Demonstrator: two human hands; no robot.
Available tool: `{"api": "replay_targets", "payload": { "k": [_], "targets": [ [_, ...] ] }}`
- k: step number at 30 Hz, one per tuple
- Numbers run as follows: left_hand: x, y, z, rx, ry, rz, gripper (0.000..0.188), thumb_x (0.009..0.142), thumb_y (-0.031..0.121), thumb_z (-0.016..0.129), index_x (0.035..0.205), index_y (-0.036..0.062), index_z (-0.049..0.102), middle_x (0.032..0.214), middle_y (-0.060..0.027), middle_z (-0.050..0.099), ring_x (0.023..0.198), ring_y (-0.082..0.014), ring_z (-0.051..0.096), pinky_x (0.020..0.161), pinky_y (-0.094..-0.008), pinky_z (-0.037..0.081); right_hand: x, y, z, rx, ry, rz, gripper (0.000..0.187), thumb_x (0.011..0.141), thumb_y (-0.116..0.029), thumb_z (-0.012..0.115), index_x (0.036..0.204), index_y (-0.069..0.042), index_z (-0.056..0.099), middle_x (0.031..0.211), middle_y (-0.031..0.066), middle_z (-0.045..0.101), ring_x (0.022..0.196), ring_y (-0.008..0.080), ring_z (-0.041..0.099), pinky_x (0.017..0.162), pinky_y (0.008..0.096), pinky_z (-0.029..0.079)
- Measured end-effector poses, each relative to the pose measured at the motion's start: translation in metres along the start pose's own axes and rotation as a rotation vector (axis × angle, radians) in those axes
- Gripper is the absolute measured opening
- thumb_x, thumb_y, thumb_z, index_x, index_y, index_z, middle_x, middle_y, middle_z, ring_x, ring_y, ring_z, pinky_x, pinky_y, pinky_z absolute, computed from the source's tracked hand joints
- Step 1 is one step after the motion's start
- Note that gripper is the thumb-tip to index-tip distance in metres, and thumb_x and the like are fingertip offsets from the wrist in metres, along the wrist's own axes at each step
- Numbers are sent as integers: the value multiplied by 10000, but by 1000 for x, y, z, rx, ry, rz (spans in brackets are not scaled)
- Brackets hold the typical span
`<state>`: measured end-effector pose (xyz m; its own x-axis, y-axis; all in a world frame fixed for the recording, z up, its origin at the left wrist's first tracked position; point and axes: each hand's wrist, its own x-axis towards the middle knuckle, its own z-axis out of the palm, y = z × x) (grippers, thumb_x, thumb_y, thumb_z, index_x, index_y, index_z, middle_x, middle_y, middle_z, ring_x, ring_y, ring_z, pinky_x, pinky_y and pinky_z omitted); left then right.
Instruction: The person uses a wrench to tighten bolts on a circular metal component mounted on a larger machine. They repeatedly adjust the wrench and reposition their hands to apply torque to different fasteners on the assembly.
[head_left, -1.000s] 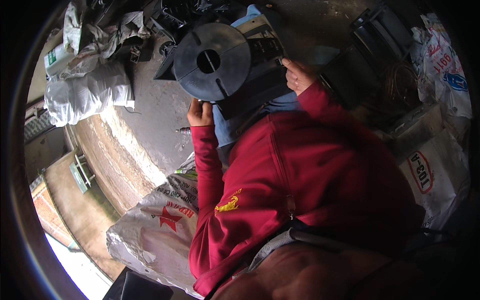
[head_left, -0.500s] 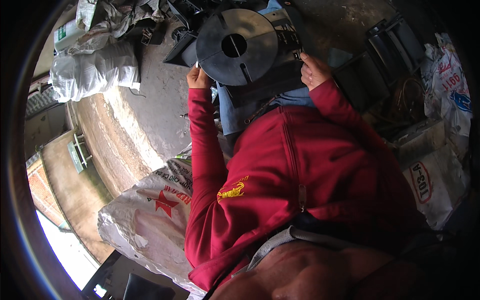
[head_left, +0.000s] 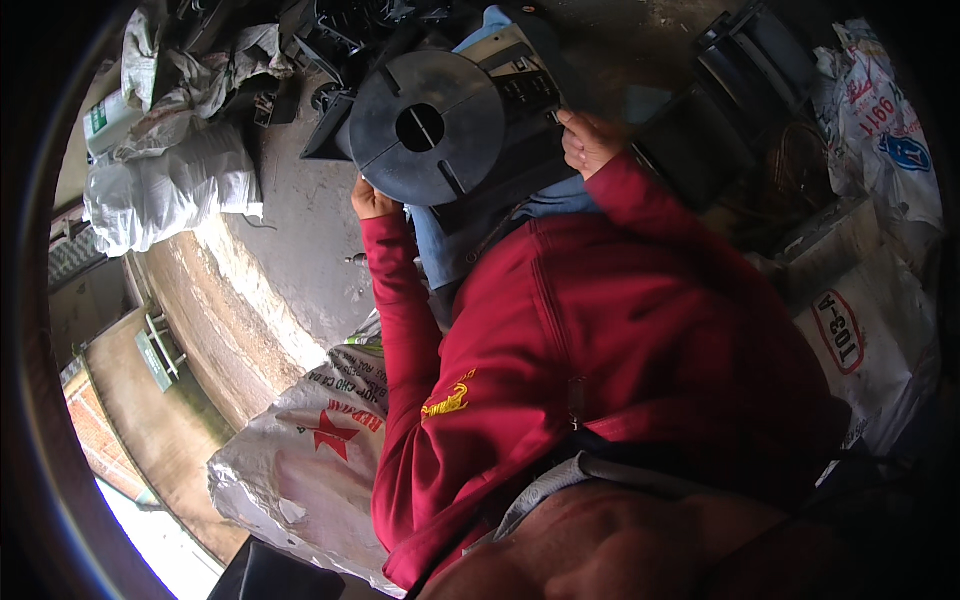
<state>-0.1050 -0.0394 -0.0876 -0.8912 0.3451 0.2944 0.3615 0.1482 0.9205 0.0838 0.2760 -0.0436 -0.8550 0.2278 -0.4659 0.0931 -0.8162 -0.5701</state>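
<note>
I hold a dark grey round disc (head_left: 425,125) with a centre hole and radial slots, attached to a black boxy part (head_left: 525,95), up in front of me. My left hand (head_left: 370,198) grips the disc's lower left rim. At the right side, my right hand (head_left: 588,140) is closed on the black part. Both arms wear red sleeves (head_left: 410,300). The disc hides whatever lies behind it.
White filled sacks (head_left: 165,185) lie at the upper left on the concrete floor (head_left: 290,250). A printed white sack (head_left: 300,460) sits below my left elbow. More printed sacks (head_left: 865,300) and black plastic parts (head_left: 760,70) are at the right.
The disc and both hands sit further right and slightly lower in the picture than before; the view has swung, with the sacks at upper left shifting too. The grip is unchanged.
</note>
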Motion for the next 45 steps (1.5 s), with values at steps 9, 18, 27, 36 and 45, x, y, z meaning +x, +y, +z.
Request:
{"api": "replay_targets", "payload": {
  "k": [9,18,27,36,45],
  "targets": [
    [-53,151,33,-47,59,-194,51,895,34,618,856,43,586,790,-21,611,625,-62,500,544,-225,401,1,-1,1,1,32,-59,249,876,-251,663,713,-143,508,538,-90,354,403,3,290,361,201,199],
    [-36,178,117,332,-400,172,163,748,19,730,882,42,641,775,-79,660,665,-179,648,594,-279,493,-3,-1,7,-3,40,-69,289,841,-263,707,681,-153,492,532,-93,350,392,1,275,360,208,181],
    [-13,196,145,533,-369,448,228,767,67,722,978,72,638,858,-106,674,722,-252,679,593,-324,525,-4,2,5,-13,98,-121,297,793,-273,752,650,-146,525,530,-45,461,382,44,366,357,215,231],
    [-10,197,164,592,-294,550,245,770,58,701,1000,102,630,854,-75,669,688,-275,654,570,-364,514,-11,-5,11,-80,100,-175,283,814,-266,727,650,-120,548,513,-23,489,388,61,405,367,235,283],
    [-6,197,179,768,-294,499,276,750,142,717,1011,139,626,856,-93,661,682,-293,653,542,-373,510,-12,-5,7,-222,69,-258,238,862,-264,667,726,-84,593,516,-16,486,401,72,417,390,241,302]
  ]
}}
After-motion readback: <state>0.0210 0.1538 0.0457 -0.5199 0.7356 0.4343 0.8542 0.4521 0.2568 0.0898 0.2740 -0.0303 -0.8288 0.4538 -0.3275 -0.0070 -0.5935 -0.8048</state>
